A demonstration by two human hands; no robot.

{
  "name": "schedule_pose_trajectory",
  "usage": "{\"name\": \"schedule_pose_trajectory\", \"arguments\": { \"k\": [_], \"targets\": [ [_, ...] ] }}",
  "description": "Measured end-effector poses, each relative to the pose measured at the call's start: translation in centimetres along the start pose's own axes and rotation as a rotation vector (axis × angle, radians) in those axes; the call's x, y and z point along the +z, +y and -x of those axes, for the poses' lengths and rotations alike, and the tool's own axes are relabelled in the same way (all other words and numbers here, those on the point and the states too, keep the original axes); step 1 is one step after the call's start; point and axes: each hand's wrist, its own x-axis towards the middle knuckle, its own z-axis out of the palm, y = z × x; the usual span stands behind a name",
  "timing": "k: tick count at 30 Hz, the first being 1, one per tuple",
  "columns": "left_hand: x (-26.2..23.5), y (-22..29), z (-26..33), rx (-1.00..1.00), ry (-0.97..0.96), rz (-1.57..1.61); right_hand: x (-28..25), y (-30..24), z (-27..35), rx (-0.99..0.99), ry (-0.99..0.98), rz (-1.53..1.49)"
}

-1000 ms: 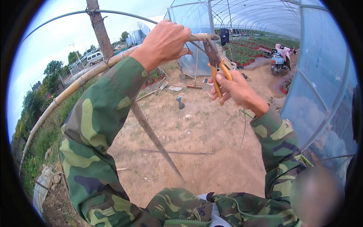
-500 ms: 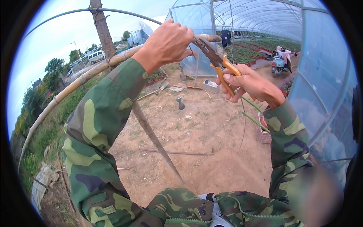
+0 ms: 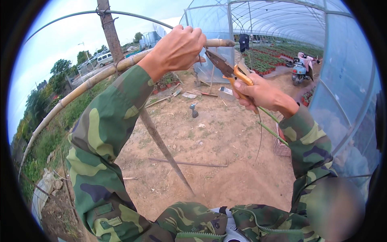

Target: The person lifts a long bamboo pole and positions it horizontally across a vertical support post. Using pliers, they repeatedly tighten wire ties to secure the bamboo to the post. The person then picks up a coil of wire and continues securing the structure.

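Observation:
At upper middle, my left hand (image 3: 175, 48) is closed around the bamboo pole (image 3: 219, 42) close to its cut end. A thin green rod (image 3: 141, 15) runs in from the left and meets the pole at this hand; the fingers hide the joint. My right hand (image 3: 266, 94) grips pliers (image 3: 221, 63) with orange handles and dark, rusty jaws. The jaw tips point up-left, just under the pole beside my left fingers. I cannot tell whether they pinch anything. Two green stalks or sticks (image 3: 274, 133) and a thin wire show below my right hand.
An upright wooden post (image 3: 109, 30) crosses the pole at left. A slanting pole (image 3: 165, 147) reaches the dirt ground. A cordless drill (image 3: 194, 110), a bent metal rod (image 3: 189, 163) and a crate (image 3: 282, 148) are on the ground. Behind stand a plastic-film greenhouse (image 3: 342, 72) and a scooter (image 3: 299, 70).
The plier jaws have come down from against the pole to just below it, and the handles look closer together. My left hand keeps its hold; the view has shifted slightly.

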Motion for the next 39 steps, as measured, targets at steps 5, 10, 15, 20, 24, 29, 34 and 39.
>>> {"name": "schedule_pose_trajectory", "arguments": {
  "k": [5, 10, 15, 20, 24, 29, 34, 39],
  "targets": [
    [-0.6, 0.1, 0.4, 0.015, 0.008, 0.131, 0.1, 1.9, -0.6, -0.016, 0.091, 0.118],
    [-0.8, -0.6, 0.4, 0.074, 0.031, 0.233, 0.3, 2.7, -1.1, -0.051, 0.111, 0.161],
    [-1.8, -0.9, -0.7, 0.025, -0.096, 0.343, 0.0, 4.7, -1.7, -0.133, 0.193, 0.299],
    [-2.9, -0.7, -1.6, -0.005, -0.118, 0.455, -0.1, 4.6, -1.0, -0.161, 0.272, 0.441],
    [-1.8, -1.0, -1.4, 0.051, -0.038, 0.4, 0.6, 4.7, -0.8, -0.226, 0.314, 0.435],
    [-1.4, -0.4, -3.2, 0.034, -0.103, 0.382, 0.9, 6.4, -1.2, -0.225, 0.387, 0.395],
    [-2.8, -0.7, -4.8, -0.008, -0.107, 0.473, 2.2, 6.0, -1.2, -0.208, 0.466, 0.318],
    [-2.7, -0.7, -4.7, -0.063, -0.115, 0.487, 2.9, 5.7, -1.5, -0.213, 0.482, 0.333]
  ]
}}
